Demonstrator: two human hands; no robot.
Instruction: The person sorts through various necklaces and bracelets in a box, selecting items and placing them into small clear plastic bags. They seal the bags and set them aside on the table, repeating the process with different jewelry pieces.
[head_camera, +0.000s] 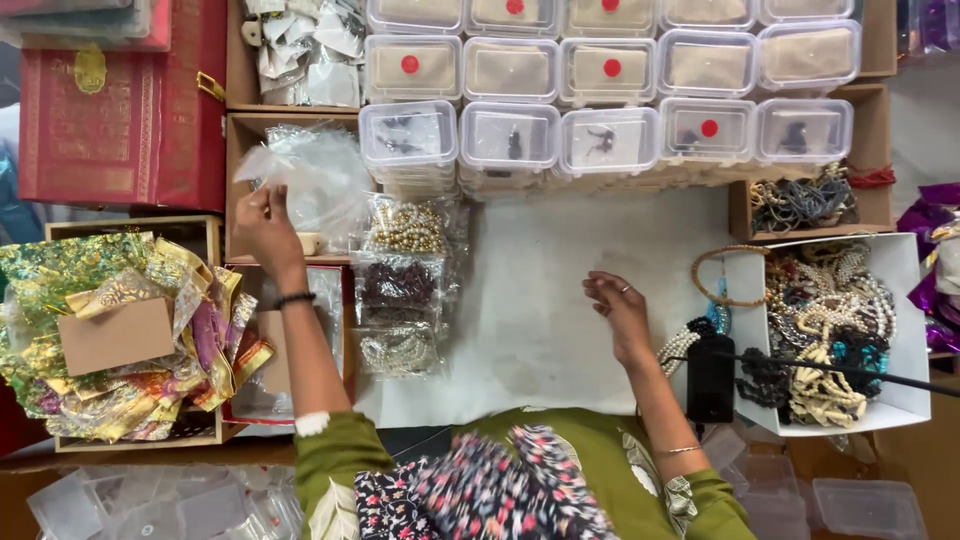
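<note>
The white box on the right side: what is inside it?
The white box holds a tangled heap of bead necklaces: cream, pearl-white, gold, dark and turquoise strands. A dark rod crosses over them. What lies beneath the heap, and the box floor, is covered.

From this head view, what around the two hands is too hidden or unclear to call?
- Left hand: pinched fingers hide whatever they hold; only the clear bags behind show.
- Right hand: palm down over the white sheet; anything beneath is hidden.
- Clear boxes: dark pieces inside too small to identify.
- Box of necklaces: strands tangled.
</note>
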